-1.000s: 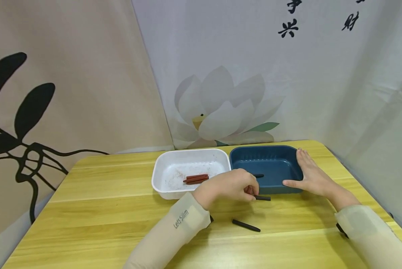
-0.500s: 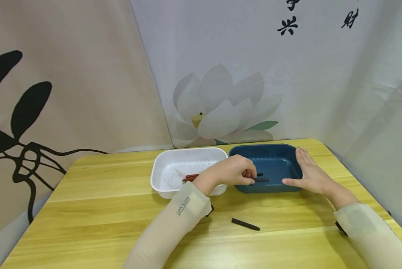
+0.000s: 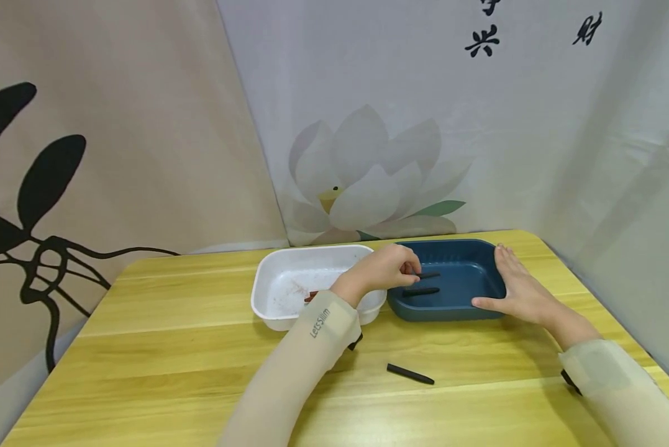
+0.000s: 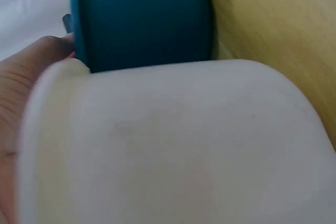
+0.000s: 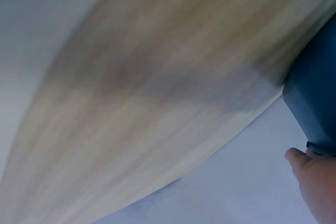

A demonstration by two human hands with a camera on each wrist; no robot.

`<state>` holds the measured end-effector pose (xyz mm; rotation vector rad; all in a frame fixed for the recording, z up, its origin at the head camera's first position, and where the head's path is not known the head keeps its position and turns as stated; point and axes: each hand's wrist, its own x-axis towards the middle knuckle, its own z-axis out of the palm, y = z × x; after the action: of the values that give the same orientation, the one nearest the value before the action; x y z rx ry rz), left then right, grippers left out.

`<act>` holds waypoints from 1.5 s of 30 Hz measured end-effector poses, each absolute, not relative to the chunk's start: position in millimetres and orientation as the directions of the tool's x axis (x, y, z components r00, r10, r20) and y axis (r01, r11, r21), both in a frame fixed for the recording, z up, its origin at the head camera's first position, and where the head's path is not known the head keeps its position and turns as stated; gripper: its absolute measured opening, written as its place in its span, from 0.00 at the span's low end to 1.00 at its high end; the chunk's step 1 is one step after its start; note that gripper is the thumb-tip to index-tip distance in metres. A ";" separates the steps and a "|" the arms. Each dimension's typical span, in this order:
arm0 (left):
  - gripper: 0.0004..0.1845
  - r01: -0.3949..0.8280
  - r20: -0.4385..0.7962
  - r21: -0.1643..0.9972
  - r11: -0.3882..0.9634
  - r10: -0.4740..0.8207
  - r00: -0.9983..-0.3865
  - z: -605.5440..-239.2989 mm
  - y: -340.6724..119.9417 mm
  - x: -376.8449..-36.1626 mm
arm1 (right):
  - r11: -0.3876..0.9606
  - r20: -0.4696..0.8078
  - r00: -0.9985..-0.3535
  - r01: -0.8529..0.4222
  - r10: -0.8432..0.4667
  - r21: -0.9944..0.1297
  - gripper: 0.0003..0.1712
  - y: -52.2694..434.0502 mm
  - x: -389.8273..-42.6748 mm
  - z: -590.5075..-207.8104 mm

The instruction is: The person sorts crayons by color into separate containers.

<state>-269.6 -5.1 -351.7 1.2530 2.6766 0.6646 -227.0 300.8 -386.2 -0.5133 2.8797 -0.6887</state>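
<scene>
The left hand (image 3: 387, 268) pinches a black stick (image 3: 427, 275) low over the blue tray (image 3: 479, 248), above another black stick (image 3: 420, 291) lying inside, while the right hand (image 3: 515, 285), its grip flat and open, braces the tray's rim on the counter (image 3: 172, 347).

two trays (image 3: 318, 282) side by side on table (image 3: 161, 347), stick (image 3: 410, 374) in front of them

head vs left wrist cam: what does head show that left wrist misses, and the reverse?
Head only: the right hand flat against the blue tray's side, the left hand pinching a black stick over that tray, another inside it, one on the table. Left wrist only: the white tray's outer wall close up. Both: the blue tray, the white tray, the tabletop.
</scene>
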 end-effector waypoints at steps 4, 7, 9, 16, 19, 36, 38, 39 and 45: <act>0.07 0.672 0.055 0.431 0.603 0.725 -0.686 -354.7 -3.0 -278.2 | 0.835 -0.043 -0.932 -0.301 -0.360 -0.460 0.72 300.7 -227.8 -386.8; 0.08 0.658 0.037 0.423 0.623 0.714 -0.699 -356.6 -1.4 -282.0 | 0.835 -0.041 -0.932 -0.303 -0.361 -0.460 0.72 300.4 -228.0 -388.0; 0.08 0.655 0.026 0.415 0.632 0.711 -0.703 -358.0 -0.4 -283.5 | 0.834 -0.040 -0.931 -0.305 -0.362 -0.459 0.73 300.3 -227.7 -388.3; 0.08 0.650 0.000 0.388 0.653 0.706 -0.709 -361.7 2.5 -285.3 | 0.833 -0.044 -0.933 -0.298 -0.358 -0.467 0.72 301.3 -226.4 -386.1; 0.08 0.643 -0.008 0.393 0.657 0.702 -0.712 -364.3 2.8 -285.9 | 0.834 -0.040 -0.932 -0.301 -0.359 -0.463 0.72 301.1 -226.5 -386.1; 0.10 0.696 0.056 0.388 0.604 0.739 -0.672 -354.0 -1.2 -271.6 | 0.837 -0.039 -0.934 -0.299 -0.355 -0.459 0.72 302.7 -226.0 -387.0; 0.10 0.708 0.072 0.387 0.591 0.746 -0.662 -348.4 -2.8 -266.8 | 0.838 -0.040 -0.934 -0.298 -0.355 -0.457 0.72 303.0 -226.4 -387.4; 0.10 0.716 0.081 0.381 0.585 0.750 -0.656 -345.8 -3.7 -264.6 | 0.838 -0.041 -0.934 -0.298 -0.354 -0.458 0.72 303.2 -226.6 -387.6; 0.09 0.772 0.133 0.302 0.559 0.778 -0.615 -333.4 -9.2 -249.4 | 0.835 -0.045 -0.933 -0.298 -0.358 -0.463 0.73 303.1 -227.5 -387.6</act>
<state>-249.4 -9.2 -333.4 1.3720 2.7592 0.5226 -227.5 303.1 -387.6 -0.5173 2.8837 -0.6961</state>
